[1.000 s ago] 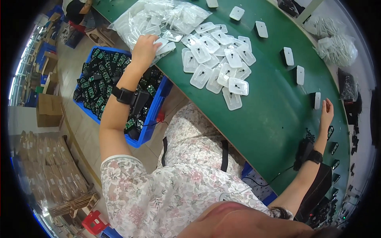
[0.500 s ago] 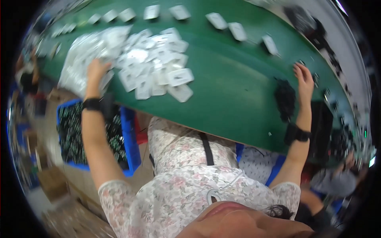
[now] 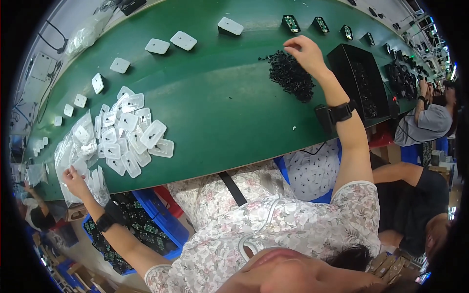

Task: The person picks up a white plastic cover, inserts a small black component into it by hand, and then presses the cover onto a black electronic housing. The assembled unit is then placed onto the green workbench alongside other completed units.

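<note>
My left hand point(image 3: 75, 183) rests at the clear plastic bag point(image 3: 66, 151) by the table's left front edge, its fingers apart. Beside the bag lies a heap of flat white plastic covers point(image 3: 128, 122), each with a small dark mark. Farther right, my right hand point(image 3: 308, 53) hovers at the far side of a pile of small black parts point(image 3: 292, 78). Its thumb and fingers come together in a pinch; anything between them is too small to make out. Beyond that hand stands a black case with a green circuit board point(image 3: 290, 23) inside.
White-topped cases point(image 3: 183, 40) curve along the table's far left side. More open cases with boards point(image 3: 321, 24) run to the right. A black box point(image 3: 349, 73) stands right of my right hand. Below the table edge is a blue crate point(image 3: 156, 210) of circuit boards. Co-workers point(image 3: 425, 119) sit at right.
The view has swung to the right and sharpened. My right hand has moved from beside the black pile's right to its far side. My left hand stays by the bag, now nearer the front edge.
</note>
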`<state>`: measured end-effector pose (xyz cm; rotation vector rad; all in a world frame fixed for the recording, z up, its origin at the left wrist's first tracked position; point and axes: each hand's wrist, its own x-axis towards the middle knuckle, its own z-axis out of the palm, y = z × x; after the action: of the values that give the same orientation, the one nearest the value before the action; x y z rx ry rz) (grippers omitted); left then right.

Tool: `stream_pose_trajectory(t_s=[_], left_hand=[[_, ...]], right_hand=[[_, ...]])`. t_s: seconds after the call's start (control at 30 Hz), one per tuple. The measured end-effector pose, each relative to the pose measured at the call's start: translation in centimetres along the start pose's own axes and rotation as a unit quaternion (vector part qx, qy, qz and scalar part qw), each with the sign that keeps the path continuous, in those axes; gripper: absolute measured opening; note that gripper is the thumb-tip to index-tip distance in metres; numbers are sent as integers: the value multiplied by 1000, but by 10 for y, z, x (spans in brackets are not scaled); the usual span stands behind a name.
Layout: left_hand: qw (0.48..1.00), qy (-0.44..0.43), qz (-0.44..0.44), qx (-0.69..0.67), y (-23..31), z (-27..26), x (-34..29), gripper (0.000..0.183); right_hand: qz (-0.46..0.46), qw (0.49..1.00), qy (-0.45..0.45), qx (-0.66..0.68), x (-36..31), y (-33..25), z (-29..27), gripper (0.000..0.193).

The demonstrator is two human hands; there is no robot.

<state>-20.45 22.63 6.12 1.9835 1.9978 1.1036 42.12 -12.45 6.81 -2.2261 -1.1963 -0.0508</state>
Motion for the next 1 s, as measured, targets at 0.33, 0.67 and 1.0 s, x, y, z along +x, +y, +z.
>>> stream_pose_trajectory(t_s=[0.33,0.67,1.0], left_hand=[[887,-204,91,-405,186,0,-132,22],[822,-312,248,-408,282,88,-226,18],[786,-382,174,-454,272,100,-237,18]], right_hand=[[-210,967,-59,-132,12,-33,49,15],[-10,888,-210,409,-34,-136,46,11],[84,806,-257,527,-58,-154,60,14]])
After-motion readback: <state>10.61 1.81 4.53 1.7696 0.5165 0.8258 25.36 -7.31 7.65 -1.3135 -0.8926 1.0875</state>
